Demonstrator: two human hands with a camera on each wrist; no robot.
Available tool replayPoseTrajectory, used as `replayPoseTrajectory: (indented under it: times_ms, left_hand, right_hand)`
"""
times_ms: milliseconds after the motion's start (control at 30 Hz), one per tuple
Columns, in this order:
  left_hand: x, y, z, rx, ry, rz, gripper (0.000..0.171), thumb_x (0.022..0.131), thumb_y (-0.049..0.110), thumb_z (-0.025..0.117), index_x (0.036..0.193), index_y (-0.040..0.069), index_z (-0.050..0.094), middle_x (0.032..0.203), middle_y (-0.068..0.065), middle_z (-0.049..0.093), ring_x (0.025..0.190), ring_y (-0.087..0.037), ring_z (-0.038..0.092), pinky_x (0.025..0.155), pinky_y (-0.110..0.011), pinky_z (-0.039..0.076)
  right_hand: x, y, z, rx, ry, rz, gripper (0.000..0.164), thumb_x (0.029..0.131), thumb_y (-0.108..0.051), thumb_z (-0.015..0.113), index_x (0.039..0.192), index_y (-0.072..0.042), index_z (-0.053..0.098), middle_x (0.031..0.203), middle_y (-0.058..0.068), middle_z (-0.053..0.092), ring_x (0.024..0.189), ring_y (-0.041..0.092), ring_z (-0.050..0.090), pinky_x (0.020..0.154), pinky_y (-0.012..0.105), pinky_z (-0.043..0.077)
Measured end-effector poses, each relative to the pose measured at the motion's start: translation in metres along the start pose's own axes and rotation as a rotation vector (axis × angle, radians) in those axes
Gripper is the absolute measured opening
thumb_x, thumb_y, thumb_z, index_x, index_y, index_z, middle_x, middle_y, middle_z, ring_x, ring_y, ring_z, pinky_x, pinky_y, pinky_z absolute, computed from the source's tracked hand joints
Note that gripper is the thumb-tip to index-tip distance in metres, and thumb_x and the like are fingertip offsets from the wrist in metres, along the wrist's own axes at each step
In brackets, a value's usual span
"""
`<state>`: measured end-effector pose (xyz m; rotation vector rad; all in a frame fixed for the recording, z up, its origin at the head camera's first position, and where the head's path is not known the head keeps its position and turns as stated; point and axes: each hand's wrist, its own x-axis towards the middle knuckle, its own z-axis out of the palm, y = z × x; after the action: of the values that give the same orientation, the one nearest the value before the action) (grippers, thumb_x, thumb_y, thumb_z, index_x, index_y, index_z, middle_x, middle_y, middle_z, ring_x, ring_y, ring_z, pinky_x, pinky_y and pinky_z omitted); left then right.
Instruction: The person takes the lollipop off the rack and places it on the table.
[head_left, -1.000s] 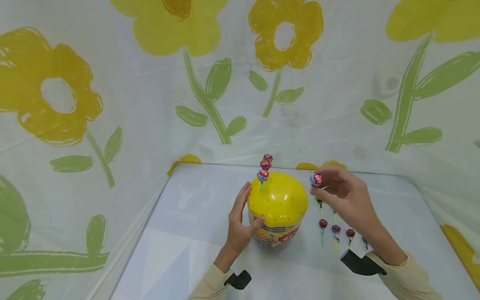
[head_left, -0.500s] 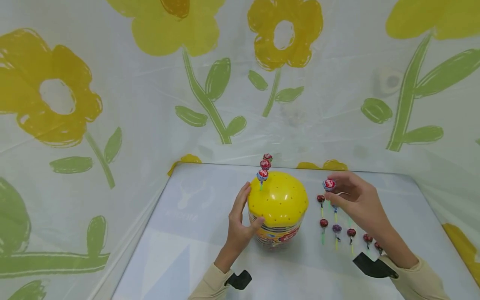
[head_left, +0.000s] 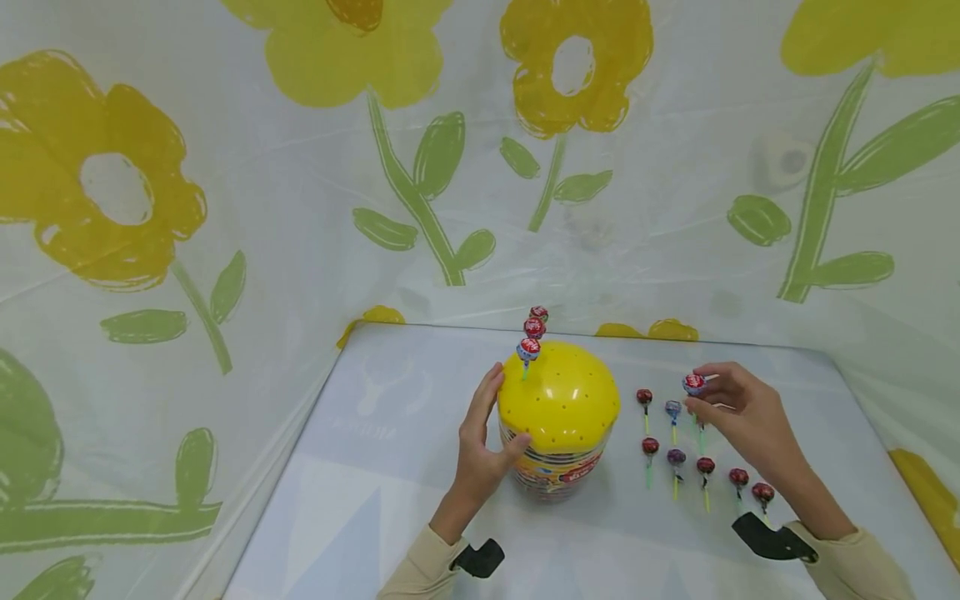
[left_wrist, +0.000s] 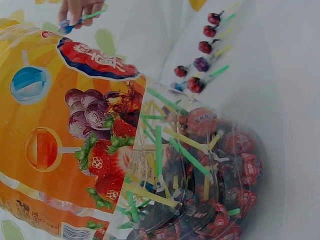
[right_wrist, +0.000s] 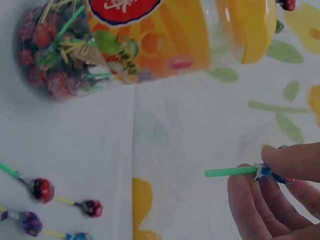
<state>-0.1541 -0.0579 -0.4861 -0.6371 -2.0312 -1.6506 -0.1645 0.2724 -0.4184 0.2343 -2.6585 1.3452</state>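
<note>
A clear jar point(head_left: 558, 479) of lollipops has a domed yellow lid point(head_left: 562, 400) dotted with small holes. My left hand point(head_left: 480, 454) holds the jar's left side, thumb across the lid's front rim. Three wrapped lollipops point(head_left: 528, 350) stand upright in a row at the lid's left edge. To the right of the jar, my right hand point(head_left: 746, 417) pinches a blue-and-red wrapped lollipop point(head_left: 693, 383) between thumb and fingers. Its green stick point(right_wrist: 230, 172) points away from the palm in the right wrist view. Through the jar's clear base point(left_wrist: 195, 170), several lollipops show in the left wrist view.
Several lollipops point(head_left: 677, 458) lie in rough rows on the white table point(head_left: 360, 483), between the jar and my right forearm. A white curtain point(head_left: 300, 208) printed with yellow flowers hangs behind the table's far edge.
My right hand has moved right and slightly toward me, away from the lid, still pinching the lollipop. More of the lollipops lying on the table are uncovered. My left hand stays on the jar.
</note>
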Motion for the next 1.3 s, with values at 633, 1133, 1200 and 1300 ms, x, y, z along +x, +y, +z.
replayPoseTrajectory:
  times_ms: [633, 1133, 1200, 1300]
  left_hand:
    - [0.0, 0.003, 0.0, 0.0, -0.004, 0.014, 0.07, 0.089, 0.041, 0.059, 0.146, 0.01, 0.032, 0.153, -0.009, 0.028, 0.138, -0.028, 0.03, 0.11, -0.041, 0.028]
    - [0.001, 0.015, 0.001, -0.011, 0.006, 0.034, 0.07, 0.09, 0.035, 0.059, 0.145, 0.003, 0.032, 0.152, -0.013, 0.028, 0.138, -0.03, 0.029, 0.111, -0.04, 0.027]
    - [0.001, 0.016, 0.001, -0.004, 0.009, 0.037, 0.07, 0.09, 0.035, 0.059, 0.145, 0.003, 0.031, 0.152, -0.013, 0.028, 0.138, -0.03, 0.03, 0.111, -0.039, 0.027]
    - [0.0, 0.011, 0.002, 0.003, 0.013, 0.031, 0.071, 0.089, 0.037, 0.059, 0.146, 0.005, 0.031, 0.153, -0.012, 0.027, 0.138, -0.029, 0.029, 0.111, -0.04, 0.026]
  right_hand:
    - [-0.003, 0.067, -0.012, -0.093, -0.015, 0.133, 0.04, 0.089, -0.017, 0.066, 0.119, 0.002, 0.049, 0.093, 0.021, 0.064, 0.065, 0.014, 0.066, 0.055, 0.021, 0.054]
    - [-0.003, 0.147, -0.009, -0.101, -0.042, 0.445, 0.046, 0.088, -0.014, 0.063, 0.122, 0.011, 0.042, 0.095, 0.03, 0.063, 0.067, 0.025, 0.067, 0.064, 0.045, 0.057]
    - [-0.003, 0.16, -0.007, -0.095, -0.04, 0.493, 0.048, 0.087, -0.013, 0.064, 0.122, 0.012, 0.042, 0.095, 0.03, 0.063, 0.066, 0.025, 0.067, 0.06, 0.041, 0.056]
    - [-0.003, 0.176, -0.003, -0.097, -0.042, 0.54, 0.049, 0.086, -0.013, 0.065, 0.121, 0.011, 0.042, 0.095, 0.029, 0.063, 0.065, 0.023, 0.066, 0.055, 0.034, 0.054]
